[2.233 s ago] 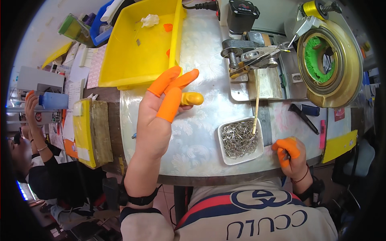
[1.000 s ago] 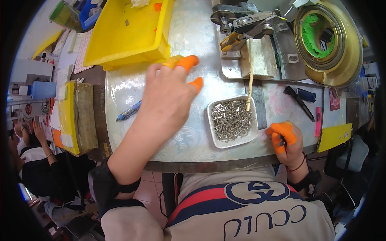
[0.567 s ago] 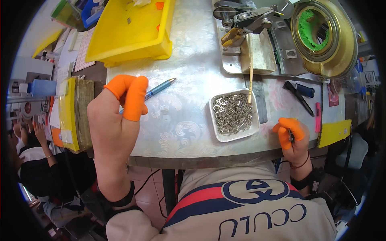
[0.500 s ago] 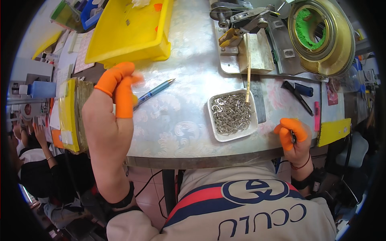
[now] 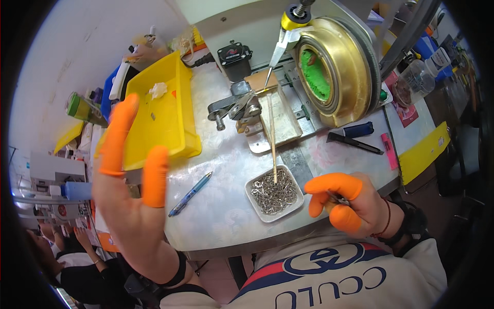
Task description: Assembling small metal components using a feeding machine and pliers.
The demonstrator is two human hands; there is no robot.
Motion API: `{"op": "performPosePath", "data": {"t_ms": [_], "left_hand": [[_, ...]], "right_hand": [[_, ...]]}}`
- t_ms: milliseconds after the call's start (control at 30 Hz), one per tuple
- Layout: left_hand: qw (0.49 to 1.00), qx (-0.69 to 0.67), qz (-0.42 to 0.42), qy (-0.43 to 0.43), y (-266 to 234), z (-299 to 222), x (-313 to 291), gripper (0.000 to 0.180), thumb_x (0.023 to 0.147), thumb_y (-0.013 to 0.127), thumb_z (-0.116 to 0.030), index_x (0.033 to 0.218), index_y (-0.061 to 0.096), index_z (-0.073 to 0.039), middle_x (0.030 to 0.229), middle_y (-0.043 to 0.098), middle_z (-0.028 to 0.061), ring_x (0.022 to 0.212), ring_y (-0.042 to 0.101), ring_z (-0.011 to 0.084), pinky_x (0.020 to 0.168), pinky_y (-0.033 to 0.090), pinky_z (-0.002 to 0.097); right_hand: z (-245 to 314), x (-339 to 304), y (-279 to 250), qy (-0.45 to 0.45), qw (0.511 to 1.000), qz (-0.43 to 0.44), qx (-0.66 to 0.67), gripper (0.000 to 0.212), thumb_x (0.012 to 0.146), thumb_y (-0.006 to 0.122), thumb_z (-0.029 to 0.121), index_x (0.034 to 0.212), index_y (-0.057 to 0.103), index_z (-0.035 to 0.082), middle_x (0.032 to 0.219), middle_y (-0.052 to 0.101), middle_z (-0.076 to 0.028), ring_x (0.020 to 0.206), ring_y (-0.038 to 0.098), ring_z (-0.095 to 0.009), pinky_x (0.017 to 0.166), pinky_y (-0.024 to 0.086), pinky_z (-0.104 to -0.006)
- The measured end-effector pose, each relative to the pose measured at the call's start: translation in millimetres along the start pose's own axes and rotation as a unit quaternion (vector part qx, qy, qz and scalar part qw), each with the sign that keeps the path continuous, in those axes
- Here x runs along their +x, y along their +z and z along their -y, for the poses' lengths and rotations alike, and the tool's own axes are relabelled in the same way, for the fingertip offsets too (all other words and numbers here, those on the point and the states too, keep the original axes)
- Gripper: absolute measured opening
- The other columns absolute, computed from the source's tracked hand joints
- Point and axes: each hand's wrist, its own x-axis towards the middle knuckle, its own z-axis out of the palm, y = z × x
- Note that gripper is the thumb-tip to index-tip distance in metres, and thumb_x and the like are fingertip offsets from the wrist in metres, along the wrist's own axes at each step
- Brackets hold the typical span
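My left hand (image 5: pixel 126 211), with orange finger covers on thumb and forefinger, is raised beside the near left side of a yellow plastic tray (image 5: pixel 189 147). Thumb and forefinger are spread wide and nothing shows between them. My right hand (image 5: pixel 360 206), its fingertips covered in orange too, is closed on a small dark metal tool (image 5: pixel 337 199) whose kind I cannot make out. Just left of it sits a white dish (image 5: pixel 264 219) heaped with small silvery metal pieces (image 5: pixel 272 193). A thin wooden stick (image 5: pixel 272 139) slants down from the metal fixture (image 5: pixel 242 105) to the dish.
A blue pen (image 5: pixel 191 193) lies mid-table. Behind the dish stands a machine with a large brass-coloured ring (image 5: pixel 355 77), lined in green. To the right lie a black cutter (image 5: pixel 355 143), a dark blue object (image 5: pixel 358 130) and a pink marker (image 5: pixel 389 151). Another person sits at far left.
My left thumb and forefinger have parted, and the hand lies nearer the tray's left side. My right hand has come in close to the dish with the dark tool. The whole view has shifted and tilted.
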Motion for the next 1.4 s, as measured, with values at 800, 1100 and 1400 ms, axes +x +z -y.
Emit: {"op": "performPosePath", "data": {"t_ms": [800, 1100, 1400], "left_hand": [[0.978, -0.015, 0.202, -0.044, 40.0, -19.9, 21.1, 0.013, 0.070, 0.065, -0.001, 0.082, 0.061, 0.003, 0.065, 0.060, 0.0147, 0.055, 0.058, 0.0244, 0.053, 0.044, 0.0275], [0.957, -0.244, 0.138, -0.073, 52.9, -13.6, 43.7, 0.009, 0.086, 0.046, -0.005, 0.087, 0.053, 0.001, 0.105, 0.056, 0.0167, 0.069, 0.051, 0.0120, 0.063, 0.038, 0.0212], [0.809, -0.573, 0.109, -0.069, 81.3, -4.5, 41.7, 0.016, 0.087, 0.047, -0.015, 0.087, 0.051, 0.000, 0.089, 0.055, 0.0148, 0.080, 0.056, 0.0241, 0.071, 0.046, 0.0335]], "right_hand": [[-12.2, 72.9, 19.4, 0.264, 0.788, -0.060, 0.553, 0.055, 0.092, 0.023, 0.048, 0.096, 0.054, 0.002, 0.060, 0.055, -0.008, 0.046, 0.043, -0.010, 0.044, 0.033, -0.0205], [-14.9, 79.7, 18.5, 0.268, 0.789, -0.038, 0.552, 0.055, 0.092, 0.023, 0.048, 0.094, 0.053, 0.002, 0.058, 0.054, -0.008, 0.042, 0.041, -0.009, 0.041, 0.033, -0.0201], [-25.8, 83.0, 24.7, 0.231, 0.719, -0.047, 0.654, 0.053, 0.093, 0.023, 0.048, 0.094, 0.053, 0.004, 0.056, 0.051, -0.006, 0.038, 0.036, -0.009, 0.038, 0.030, -0.0212]]}}
